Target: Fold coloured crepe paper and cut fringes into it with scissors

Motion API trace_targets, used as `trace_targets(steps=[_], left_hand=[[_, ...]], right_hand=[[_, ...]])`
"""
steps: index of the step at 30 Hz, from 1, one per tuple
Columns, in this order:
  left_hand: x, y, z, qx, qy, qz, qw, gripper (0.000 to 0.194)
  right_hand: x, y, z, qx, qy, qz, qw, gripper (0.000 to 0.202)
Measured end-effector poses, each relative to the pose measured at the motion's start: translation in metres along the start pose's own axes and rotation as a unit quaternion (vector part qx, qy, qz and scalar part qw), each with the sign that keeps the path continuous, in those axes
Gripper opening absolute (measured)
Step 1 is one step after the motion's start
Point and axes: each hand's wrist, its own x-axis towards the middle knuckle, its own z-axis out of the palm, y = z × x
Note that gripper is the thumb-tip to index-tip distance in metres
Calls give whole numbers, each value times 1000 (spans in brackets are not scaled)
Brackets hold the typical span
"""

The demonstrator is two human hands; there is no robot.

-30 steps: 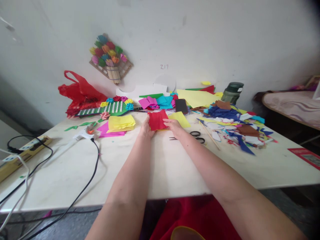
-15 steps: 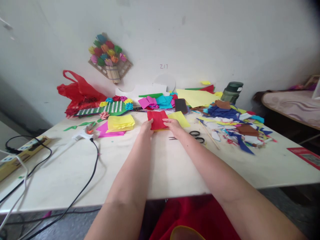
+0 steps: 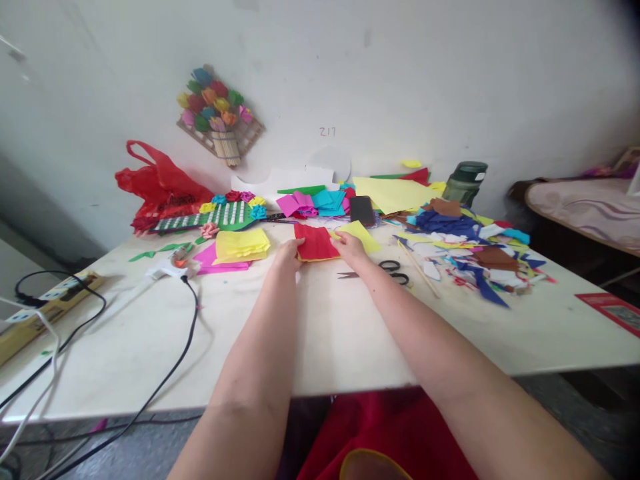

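A square of red paper (image 3: 315,241) lies between my two hands, with a thin yellow edge showing beneath it at the front. My left hand (image 3: 288,256) grips its left edge between thumb and fingers. On the opposite edge, my right hand (image 3: 349,248) pinches the same sheet. Partly behind my right hand is a yellow paper sheet (image 3: 364,237). Black-handled scissors (image 3: 393,270) rest just right of my right wrist, their blades partly covered by it.
To the left sit stacked yellow papers (image 3: 243,245) on magenta sheets, and a white glue gun (image 3: 173,265) with a black cord. A heap of paper scraps (image 3: 480,253), a wooden stick (image 3: 419,270) and a green bottle (image 3: 465,183) occupy the right. A phone (image 3: 362,211) lies behind.
Both hands have spread slightly apart along the red paper's edges, and the sheet has tilted a little, its right side nearer me. The yellow edge beneath shows more along the front.
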Motion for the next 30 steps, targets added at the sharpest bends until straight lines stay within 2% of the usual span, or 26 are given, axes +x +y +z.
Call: trace_targets(steps=[4, 9, 14, 23, 30], left_hand=[[-3, 4, -3, 78, 26, -8, 997, 20], [-9, 7, -7, 137, -5, -12, 990, 18], [-10, 8, -8, 138, -17, -22, 990, 16], [-5, 6, -10, 124, -23, -6, 992, 23], [-8, 5, -10, 109, -46, 13, 993, 20]], right_hand=[[2, 6, 1, -36, 0, -33, 999, 35], [3, 10, 1, -34, -4, -37, 999, 34], [1, 8, -2, -20, -30, -9, 999, 36], [0, 6, -3, -52, -46, -14, 997, 30], [-2, 5, -3, -61, -43, -16, 997, 28]])
